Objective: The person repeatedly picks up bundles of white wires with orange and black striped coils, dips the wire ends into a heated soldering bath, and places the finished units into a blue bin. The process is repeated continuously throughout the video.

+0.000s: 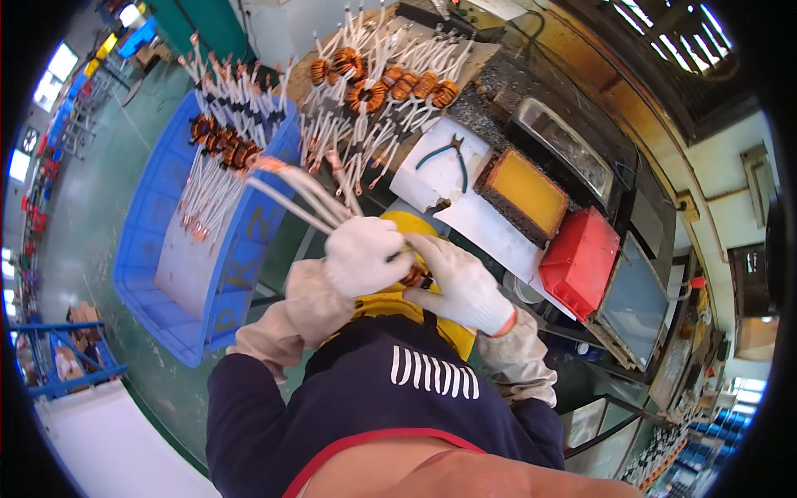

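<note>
A copper-wound toroidal coil is between my gloved hands, close to my body. Its white-sleeved leads run up and left, over the blue crate's edge, to bare copper ends. My left hand is closed around the leads near the coil. My right hand holds the coil from the other side, thumb below and fingers above. The gloves cover much of the coil. Behind the hands is something yellow at my lap, partly hidden.
The blue crate at left holds several coils with white leads. More coils lie on the bench ahead. To the right are pliers on white sheet, a yellow-filled tray, a red bin and a metal-rimmed basin.
</note>
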Demonstrator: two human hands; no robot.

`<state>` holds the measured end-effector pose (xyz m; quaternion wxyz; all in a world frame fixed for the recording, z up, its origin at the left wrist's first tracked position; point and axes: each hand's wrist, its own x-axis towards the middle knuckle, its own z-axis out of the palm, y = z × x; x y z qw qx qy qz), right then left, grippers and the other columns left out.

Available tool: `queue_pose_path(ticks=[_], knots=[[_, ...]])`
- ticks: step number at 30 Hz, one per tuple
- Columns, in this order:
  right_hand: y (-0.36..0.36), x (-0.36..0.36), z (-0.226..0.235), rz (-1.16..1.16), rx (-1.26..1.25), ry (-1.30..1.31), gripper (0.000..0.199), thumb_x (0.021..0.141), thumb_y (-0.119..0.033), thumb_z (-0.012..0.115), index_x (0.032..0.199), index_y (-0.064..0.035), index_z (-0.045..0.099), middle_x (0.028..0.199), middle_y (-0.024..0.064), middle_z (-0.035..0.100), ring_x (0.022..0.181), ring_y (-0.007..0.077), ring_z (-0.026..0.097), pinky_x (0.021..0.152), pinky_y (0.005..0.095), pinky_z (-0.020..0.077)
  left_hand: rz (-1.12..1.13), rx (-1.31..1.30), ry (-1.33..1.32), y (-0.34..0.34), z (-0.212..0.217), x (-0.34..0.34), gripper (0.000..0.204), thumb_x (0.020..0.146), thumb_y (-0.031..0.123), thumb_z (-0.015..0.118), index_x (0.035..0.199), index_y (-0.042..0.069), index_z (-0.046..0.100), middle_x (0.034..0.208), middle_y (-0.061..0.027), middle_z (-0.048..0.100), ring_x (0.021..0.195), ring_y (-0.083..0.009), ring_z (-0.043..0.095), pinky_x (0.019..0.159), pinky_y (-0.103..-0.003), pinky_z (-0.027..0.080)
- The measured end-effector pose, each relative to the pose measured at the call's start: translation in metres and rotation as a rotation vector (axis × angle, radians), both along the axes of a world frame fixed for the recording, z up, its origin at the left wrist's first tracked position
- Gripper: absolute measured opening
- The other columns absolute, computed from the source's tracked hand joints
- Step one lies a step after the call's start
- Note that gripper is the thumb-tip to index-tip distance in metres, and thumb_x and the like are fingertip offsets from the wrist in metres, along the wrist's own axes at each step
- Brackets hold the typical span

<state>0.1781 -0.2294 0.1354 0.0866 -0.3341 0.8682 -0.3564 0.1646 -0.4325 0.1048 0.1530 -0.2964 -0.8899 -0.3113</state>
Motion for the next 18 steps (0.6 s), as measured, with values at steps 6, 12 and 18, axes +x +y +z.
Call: queue_pose_path(ticks=[6, 12, 18], knots=[[-0.014, 0.004, -0.047, -0.181, -0.025, -0.213, 0.068, 0.073, -0.019, 0.073, 0.134, -0.0106, 0.044, 0.109, 0.0198, 0.062, 0.101, 0.0368, 0.062, 0.084, 0.0411, 0.0511, 0.112, -0.089, -0.023, 0.017, -0.008, 0.007, 0.023, 0.072, 0.025, 0.067, 0.059, 0.008, 0.059, 0.064, -0.0074, 0.056, 0.063, -0.0271, 0.059, 0.057, -0.039, 0.048], [-0.027, 0.006, -0.07, -0.229, 0.054, -0.257, 0.058, 0.074, -0.019, 0.07, 0.128, -0.0104, 0.05, 0.108, 0.0196, 0.065, 0.1, 0.0363, 0.064, 0.083, 0.0415, 0.0525, 0.199, -0.082, -0.214, 0.006, -0.025, 0.016, 0.024, 0.076, 0.03, 0.068, 0.067, 0.008, 0.063, 0.073, -0.0072, 0.06, 0.069, -0.0265, 0.062, 0.062, -0.039, 0.05], [-0.027, 0.009, -0.11, -0.161, 0.126, -0.276, 0.055, 0.075, -0.023, 0.071, 0.124, -0.0083, 0.053, 0.108, 0.0204, 0.065, 0.098, 0.0369, 0.064, 0.084, 0.0422, 0.0522, 0.082, 0.212, -0.723, -0.046, -0.042, 0.037, 0.026, 0.087, 0.031, 0.063, 0.095, 0.007, 0.068, 0.094, -0.0111, 0.065, 0.089, -0.0278, 0.065, 0.078, -0.035, 0.051]])
